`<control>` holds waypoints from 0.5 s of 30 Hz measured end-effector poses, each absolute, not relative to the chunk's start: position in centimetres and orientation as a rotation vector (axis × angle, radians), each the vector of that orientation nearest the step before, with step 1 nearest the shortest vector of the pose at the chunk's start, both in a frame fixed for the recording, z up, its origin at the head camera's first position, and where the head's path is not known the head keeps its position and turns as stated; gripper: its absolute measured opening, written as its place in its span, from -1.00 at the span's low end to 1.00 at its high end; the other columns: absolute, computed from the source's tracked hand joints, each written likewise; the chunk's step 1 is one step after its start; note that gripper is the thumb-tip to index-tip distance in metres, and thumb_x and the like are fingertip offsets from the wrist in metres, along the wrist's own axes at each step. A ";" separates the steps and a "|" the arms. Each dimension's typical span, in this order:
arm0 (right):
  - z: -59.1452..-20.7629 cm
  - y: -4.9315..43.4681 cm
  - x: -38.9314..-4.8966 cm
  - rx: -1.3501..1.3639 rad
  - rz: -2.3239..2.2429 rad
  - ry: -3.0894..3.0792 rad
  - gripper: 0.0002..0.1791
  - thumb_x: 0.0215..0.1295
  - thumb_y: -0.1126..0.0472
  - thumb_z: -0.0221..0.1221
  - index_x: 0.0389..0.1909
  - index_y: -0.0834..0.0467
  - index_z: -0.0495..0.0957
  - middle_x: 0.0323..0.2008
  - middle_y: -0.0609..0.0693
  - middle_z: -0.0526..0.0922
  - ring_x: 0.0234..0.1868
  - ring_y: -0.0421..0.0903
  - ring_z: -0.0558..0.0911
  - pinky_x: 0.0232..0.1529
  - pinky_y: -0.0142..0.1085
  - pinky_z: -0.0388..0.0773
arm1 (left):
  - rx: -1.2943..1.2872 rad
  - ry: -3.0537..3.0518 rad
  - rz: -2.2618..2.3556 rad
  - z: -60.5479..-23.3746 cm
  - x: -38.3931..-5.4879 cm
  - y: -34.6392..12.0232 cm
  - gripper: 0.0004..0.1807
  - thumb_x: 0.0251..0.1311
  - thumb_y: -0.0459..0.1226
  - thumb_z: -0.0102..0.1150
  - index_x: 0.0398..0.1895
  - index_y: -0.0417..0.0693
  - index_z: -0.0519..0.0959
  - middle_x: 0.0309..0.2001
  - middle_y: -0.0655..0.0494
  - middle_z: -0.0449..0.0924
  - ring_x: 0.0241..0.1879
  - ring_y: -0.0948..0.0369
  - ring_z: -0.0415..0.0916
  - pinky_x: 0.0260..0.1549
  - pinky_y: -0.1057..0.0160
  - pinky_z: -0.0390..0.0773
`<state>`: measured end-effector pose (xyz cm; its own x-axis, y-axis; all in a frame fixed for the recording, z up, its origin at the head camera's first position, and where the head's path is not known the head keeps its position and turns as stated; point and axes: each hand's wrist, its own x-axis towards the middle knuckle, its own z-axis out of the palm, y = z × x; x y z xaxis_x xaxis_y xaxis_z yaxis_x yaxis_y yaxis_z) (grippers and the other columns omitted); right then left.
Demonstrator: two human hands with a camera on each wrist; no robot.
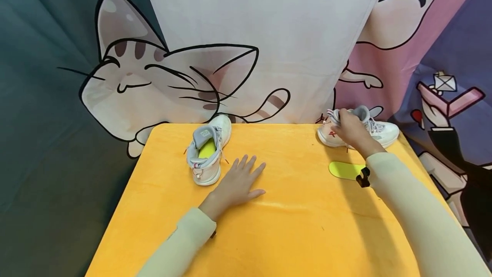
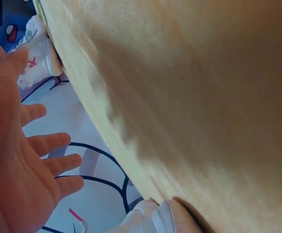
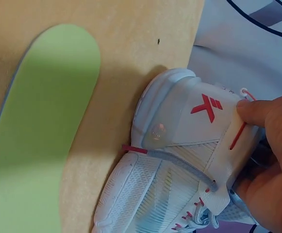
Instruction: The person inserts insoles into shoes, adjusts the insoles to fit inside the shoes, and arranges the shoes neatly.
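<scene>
At the table's far right corner my right hand point(image 1: 351, 129) pinches the collar of a white sneaker point(image 1: 387, 131). Its thumb presses the outer side of the opening, above a red mark, in the right wrist view; the other fingers go inside and are partly hidden. Just in front of that shoe lies a lime-green insole point(image 1: 344, 170), flat on the table. My left hand point(image 1: 235, 185) is spread palm down with straight fingers and holds nothing. Beside it, on the left, stands the other white sneaker point(image 1: 209, 170), toe pointing away, a lime-green insole point(image 1: 208, 148) inside.
The yellow table point(image 1: 284, 230) ends at a cloth backdrop point(image 1: 269, 16) with a cartoon cat. Both sneakers stand near that far edge. Loose laces trail from the left sneaker. A patterned curtain point(image 1: 457, 46) hangs along the right side.
</scene>
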<state>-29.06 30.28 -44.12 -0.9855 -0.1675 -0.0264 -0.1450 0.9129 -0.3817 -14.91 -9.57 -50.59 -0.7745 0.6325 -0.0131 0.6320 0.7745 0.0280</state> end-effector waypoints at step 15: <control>-42.7 27.9 -25.2 -0.679 -0.473 3.181 -0.64 0.34 0.29 0.32 -0.06 0.34 0.35 -0.26 0.20 0.48 -0.29 0.11 0.53 -0.26 0.03 0.55 | 0.933 2.957 0.119 -49.1 -16.1 -8.5 -0.17 0.48 0.28 -0.10 0.65 0.12 0.11 0.61 -0.15 0.12 0.57 -0.16 0.13 0.50 -0.20 0.20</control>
